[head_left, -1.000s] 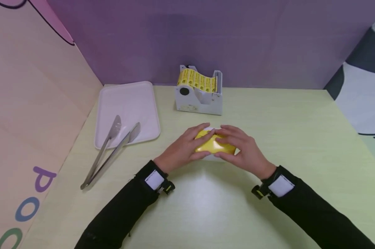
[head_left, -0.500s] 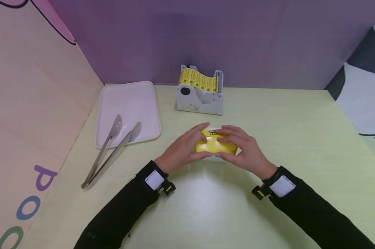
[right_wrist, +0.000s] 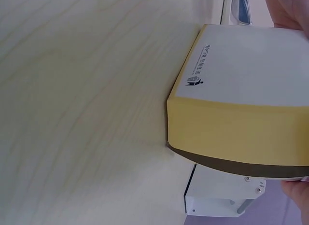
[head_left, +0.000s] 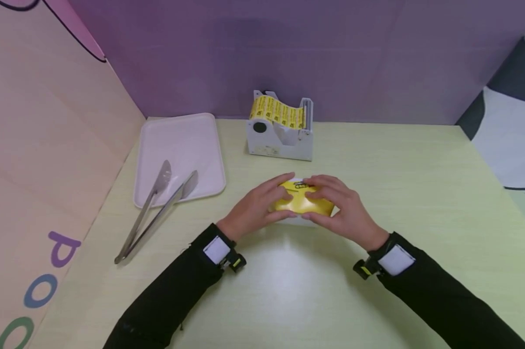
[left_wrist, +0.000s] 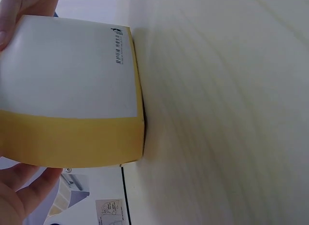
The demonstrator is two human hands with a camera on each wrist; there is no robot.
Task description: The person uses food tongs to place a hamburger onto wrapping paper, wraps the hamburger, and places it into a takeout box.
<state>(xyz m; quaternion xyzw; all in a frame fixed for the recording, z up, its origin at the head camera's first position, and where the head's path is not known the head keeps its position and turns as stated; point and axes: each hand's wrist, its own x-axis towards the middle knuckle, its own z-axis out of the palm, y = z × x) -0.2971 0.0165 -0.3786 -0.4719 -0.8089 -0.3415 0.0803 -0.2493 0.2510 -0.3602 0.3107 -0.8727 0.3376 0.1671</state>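
A small yellow-and-white cardboard box stands on the pale tabletop between the two hands. Its top is glossy yellow with dark lettering at the far edge, partly covered by fingers. My left hand grips the left side, thumb on the near face and fingers bent over the top and far edge. On the other side my right hand holds it the same way, thumb near the left thumb. Both wrist views show the white front of the box with small print and its yellow side; its base is close against the table.
Behind the box stands a grey label dispenser with a roll of yellow labels. To the left lies a white tray, metal tongs resting partly on it. A purple wall closes the back.
The left fingers have drawn back from across the top and bent, and more of the lettering shows. The right hand stays nearly in place. Dispenser, tray and tongs have not moved.
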